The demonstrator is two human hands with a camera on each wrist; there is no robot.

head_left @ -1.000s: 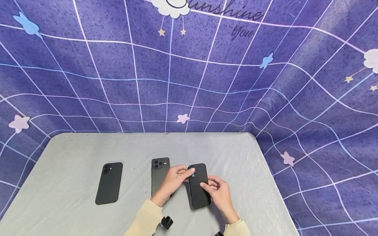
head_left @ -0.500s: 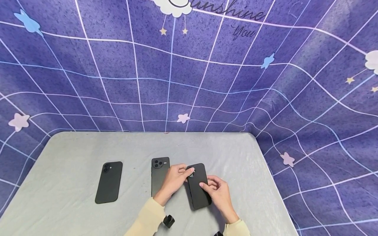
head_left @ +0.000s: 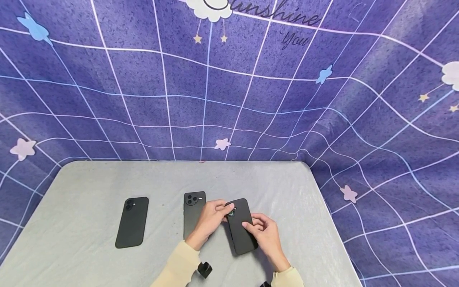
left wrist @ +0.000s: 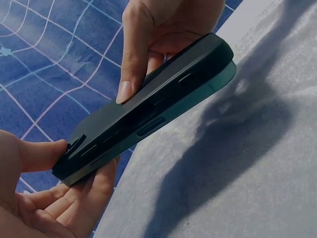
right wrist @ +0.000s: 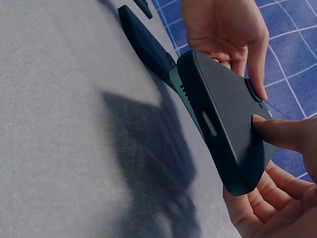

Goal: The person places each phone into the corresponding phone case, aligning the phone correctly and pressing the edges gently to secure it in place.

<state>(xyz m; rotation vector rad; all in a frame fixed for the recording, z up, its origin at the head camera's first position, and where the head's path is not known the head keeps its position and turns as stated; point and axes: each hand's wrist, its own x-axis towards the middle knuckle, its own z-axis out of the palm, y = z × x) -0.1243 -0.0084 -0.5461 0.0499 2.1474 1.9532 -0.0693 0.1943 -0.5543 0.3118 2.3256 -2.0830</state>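
A black phone case point(head_left: 241, 231) lies over the back of a teal phone point(left wrist: 223, 79), held up above the table. In both wrist views the case is partly on, with a teal strip of the phone showing below the case's edge at the bottom end. My left hand point(head_left: 208, 221) pinches the upper left corner, thumb by the camera opening and fingers underneath. On the right side my right hand point(head_left: 268, 238) grips phone and case, its thumb pressed on the case's back. The phone's screen is hidden.
A dark grey phone point(head_left: 191, 215) with a round camera bump lies partly behind my left hand. Farther left lies a black phone point(head_left: 132, 223), back up. Both rest on a pale cloth-covered table point(head_left: 89, 191), with a patterned purple curtain point(head_left: 143, 87) around it.
The teal edge visible along the case's upper left side a second ago is now covered by the case. My hands keep nearly the same places, and the phone has turned slightly counterclockwise.
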